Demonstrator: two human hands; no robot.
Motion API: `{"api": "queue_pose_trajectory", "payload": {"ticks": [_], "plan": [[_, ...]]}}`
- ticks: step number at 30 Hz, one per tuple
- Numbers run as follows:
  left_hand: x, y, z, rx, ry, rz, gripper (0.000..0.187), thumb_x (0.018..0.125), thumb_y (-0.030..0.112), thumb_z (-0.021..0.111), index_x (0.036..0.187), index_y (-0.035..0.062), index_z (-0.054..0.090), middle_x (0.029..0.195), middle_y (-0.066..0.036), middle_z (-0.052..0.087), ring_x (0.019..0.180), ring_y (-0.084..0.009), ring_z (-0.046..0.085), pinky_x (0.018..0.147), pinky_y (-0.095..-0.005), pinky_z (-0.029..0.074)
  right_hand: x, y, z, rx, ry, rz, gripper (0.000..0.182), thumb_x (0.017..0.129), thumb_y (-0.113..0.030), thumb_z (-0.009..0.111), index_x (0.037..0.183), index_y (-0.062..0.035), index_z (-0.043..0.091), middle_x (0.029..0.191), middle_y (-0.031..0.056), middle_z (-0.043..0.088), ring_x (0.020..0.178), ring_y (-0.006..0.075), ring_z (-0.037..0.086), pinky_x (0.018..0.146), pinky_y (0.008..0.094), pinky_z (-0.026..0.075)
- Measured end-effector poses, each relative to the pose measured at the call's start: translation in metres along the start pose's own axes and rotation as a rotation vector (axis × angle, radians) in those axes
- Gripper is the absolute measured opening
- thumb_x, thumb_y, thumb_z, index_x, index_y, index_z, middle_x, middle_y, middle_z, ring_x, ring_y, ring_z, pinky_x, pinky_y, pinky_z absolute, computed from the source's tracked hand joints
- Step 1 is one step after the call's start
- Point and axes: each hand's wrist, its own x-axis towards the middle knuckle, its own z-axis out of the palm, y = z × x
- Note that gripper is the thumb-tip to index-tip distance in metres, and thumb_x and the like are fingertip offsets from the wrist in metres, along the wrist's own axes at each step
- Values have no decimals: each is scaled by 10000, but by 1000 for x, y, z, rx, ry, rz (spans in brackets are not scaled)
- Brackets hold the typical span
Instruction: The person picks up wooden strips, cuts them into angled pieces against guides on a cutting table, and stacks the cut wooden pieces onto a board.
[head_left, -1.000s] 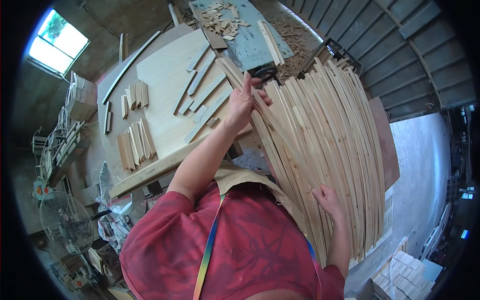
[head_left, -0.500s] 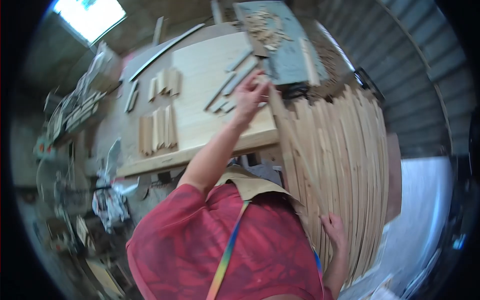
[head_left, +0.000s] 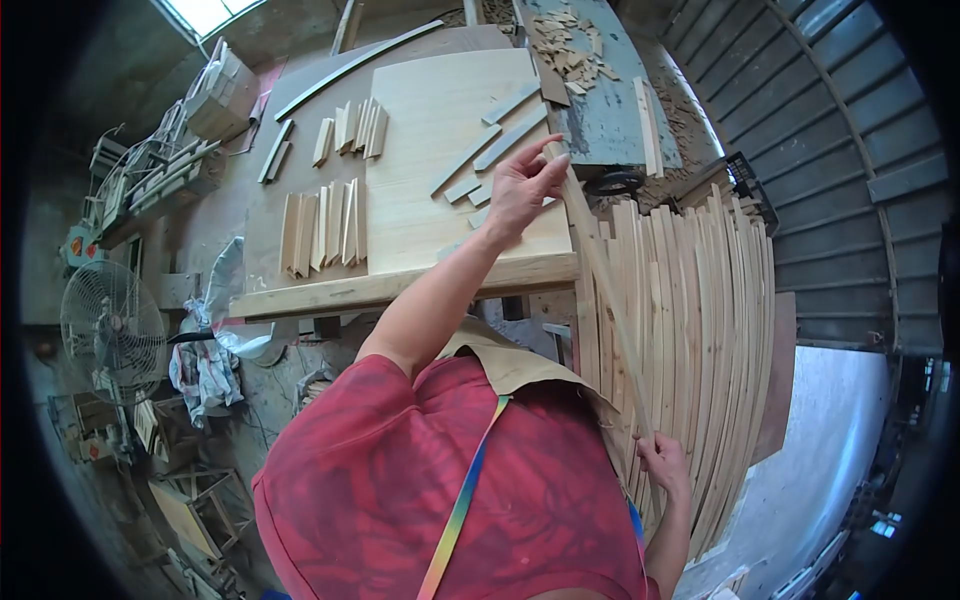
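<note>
A long, thin wooden strip [head_left: 610, 285] runs diagonally between my two hands, over the stacked strips. My left hand [head_left: 525, 190] reaches to the far right corner of the workbench, its fingers closed around the strip's upper end. Lower down, beside the apron, my right hand [head_left: 664, 463] is closed on the same strip near its lower part. Close to my left hand, several grey strips [head_left: 512, 138] lie on a pale wooden board [head_left: 420, 110]. Under the held strip, a wide row of long wooden strips [head_left: 690, 300] stretches toward me.
Short wooden pieces stand in two groups, one farther back [head_left: 360, 128] and one nearer [head_left: 325, 228], on the bench's left. Wood offcuts [head_left: 570, 50] lie on a blue-grey surface [head_left: 610, 130] behind. A fan [head_left: 113, 330] stands at left, near a white plastic bag [head_left: 205, 375].
The view has shifted slightly and become sharper, with the bench now lower and farther right in the picture. Both hands keep hold of the wooden strip; my left hand sits slightly lower and farther right.
</note>
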Motion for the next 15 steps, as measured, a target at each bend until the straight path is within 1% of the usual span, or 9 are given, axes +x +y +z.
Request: {"api": "queue_pose_trajectory", "payload": {"ticks": [5,7,8,9,10,12,13,15], "plan": [[-1,4,-9,42,29,60,419,1010,175,707,1400,52,615,849,9,677,734,-45,625,648,-217,577,-3,-16,2,62,11,36,281,1015,-246,644,1111,4,732,741,-4,620,582,73,573,541,258,475],[-4,1,-9,82,57,62,401,1026,180,684,1395,41,612,881,4,690,757,-44,637,662,-206,575,-2,-11,-2,8,-3,11,254,991,-226,661,1094,-5,733,735,-9,614,594,60,573,552,248,469],[-3,-4,-13,75,35,34,401,1026,180,684,1395,41,612,881,4,690,757,-44,637,662,-206,575,-1,-5,-4,8,22,19,250,978,-234,678,1064,-7,737,736,-1,622,606,71,585,566,261,477],[1,-7,-20,94,50,64,381,1024,182,688,1374,45,626,896,2,687,769,-46,638,666,-201,569,0,-3,-6,8,47,27,248,965,-242,694,1033,-8,741,737,6,630,617,83,598,580,273,484],[2,-11,-23,114,64,97,361,1022,183,692,1353,48,639,911,1,684,781,-49,639,671,-196,563,-2,-9,-7,27,62,50,248,965,-242,694,1033,-8,741,737,6,630,617,83,598,580,273,484],[-3,-6,-20,125,58,40,350,1020,184,694,1340,53,644,923,-2,682,799,-52,641,683,-199,562,-3,-27,-14,-218,199,-165,340,941,-341,745,980,-3,734,661,24,608,635,85,561,571,316,470],[-5,-1,-19,143,76,4,338,1018,185,696,1327,58,648,935,-6,681,817,-54,643,696,-202,561,-1,-28,-18,-206,210,-152,340,941,-341,745,980,-3,734,661,24,608,635,85,561,571,316,470],[-3,4,-26,166,86,-30,326,1015,186,698,1314,63,652,948,-10,680,835,-57,645,708,-205,561,2,-24,-32,-325,315,-117,293,907,-299,755,904,-8,718,656,114,652,629,184,663,601,380,517]]}}
